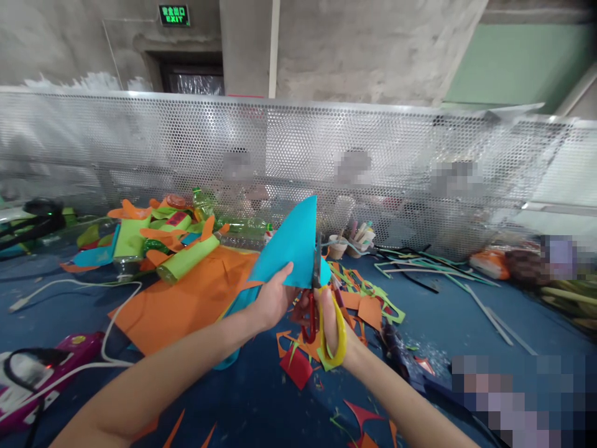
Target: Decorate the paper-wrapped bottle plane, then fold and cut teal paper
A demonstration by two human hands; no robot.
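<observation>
1. A blue table (466,311) runs before a perforated metal screen (186,143).
2. The left hand (273,298) pinches a blue paper triangle (291,246), held upright.
3. The right hand (331,323) closes around scissors (319,311), whose blades meet the paper's right edge.
4. Orange paper (186,298) lies left of the grip.

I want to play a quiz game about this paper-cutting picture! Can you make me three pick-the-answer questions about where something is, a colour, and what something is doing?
1. Where is the big flat orange paper sheet?
A. Left of the hands, on the blue table
B. On the mesh fence
C. In the right hand

2. What colour is the pointed paper piece?
A. Red
B. Turquoise
C. Yellow

3. What is the right hand doing?
A. Resting flat
B. Holding a bottle
C. Working red-and-yellow-handled scissors

Answers: A, it lies on the table at left; B, the piece in the left hand is turquoise; C, fingers pass through the handle loops.
</observation>
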